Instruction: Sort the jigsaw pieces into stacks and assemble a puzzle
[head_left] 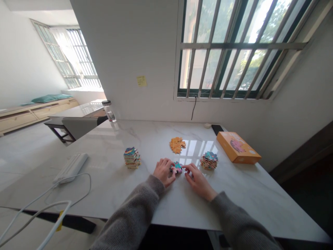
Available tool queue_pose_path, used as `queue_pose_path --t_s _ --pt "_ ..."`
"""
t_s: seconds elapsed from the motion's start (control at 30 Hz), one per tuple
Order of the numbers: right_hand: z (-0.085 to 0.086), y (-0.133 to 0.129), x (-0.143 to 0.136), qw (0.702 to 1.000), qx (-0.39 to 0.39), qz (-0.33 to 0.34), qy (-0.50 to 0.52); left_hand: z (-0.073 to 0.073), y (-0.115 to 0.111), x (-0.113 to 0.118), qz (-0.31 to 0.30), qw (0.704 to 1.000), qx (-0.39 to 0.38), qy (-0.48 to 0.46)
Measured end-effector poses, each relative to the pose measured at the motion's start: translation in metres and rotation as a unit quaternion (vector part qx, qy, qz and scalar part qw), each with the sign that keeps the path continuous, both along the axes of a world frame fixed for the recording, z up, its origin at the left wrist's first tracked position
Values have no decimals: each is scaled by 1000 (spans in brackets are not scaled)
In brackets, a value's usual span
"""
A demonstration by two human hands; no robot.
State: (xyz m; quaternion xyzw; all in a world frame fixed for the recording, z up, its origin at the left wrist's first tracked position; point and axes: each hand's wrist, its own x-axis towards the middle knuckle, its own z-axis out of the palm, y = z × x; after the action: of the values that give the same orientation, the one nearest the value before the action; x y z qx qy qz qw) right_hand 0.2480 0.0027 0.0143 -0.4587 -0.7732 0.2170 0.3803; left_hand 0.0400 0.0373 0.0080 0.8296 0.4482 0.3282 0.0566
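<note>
A small group of colourful puzzle pieces (177,168), teal and pink, lies on the white table between my two hands. My left hand (164,171) curls over the left edge of these pieces, its fingertips and thumb closed about that side. From the right, my right hand (198,181) reaches in with its index fingertip at the pieces' right edge; thumb and fingers are apart. Left of my hands stands a stack of puzzle pieces (131,158), and a second stack of puzzle pieces (209,160) is to the right. Orange puzzle pieces (177,145) lie in a flat heap just beyond.
An orange box (238,147) lies at the table's right side, with a black phone (217,130) behind it. A white power strip (71,168) with cables (58,222) occupies the left. A clear bottle (109,111) stands at the far left corner, near the wall.
</note>
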Motion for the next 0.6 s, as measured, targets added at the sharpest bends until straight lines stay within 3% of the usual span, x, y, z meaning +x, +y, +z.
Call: queue_pose_path --t_s 0.3,0.47,0.6 --pt "-2 1 1 1000 12 -14 5 -7 5 -8 -63 996 11 -58" --pt "-2 -1 0 999 29 29 23 -4 2 -4 -147 975 -6 -166" --pt "-3 0 1 997 43 63 23 0 -3 -1 -171 963 -18 -205"
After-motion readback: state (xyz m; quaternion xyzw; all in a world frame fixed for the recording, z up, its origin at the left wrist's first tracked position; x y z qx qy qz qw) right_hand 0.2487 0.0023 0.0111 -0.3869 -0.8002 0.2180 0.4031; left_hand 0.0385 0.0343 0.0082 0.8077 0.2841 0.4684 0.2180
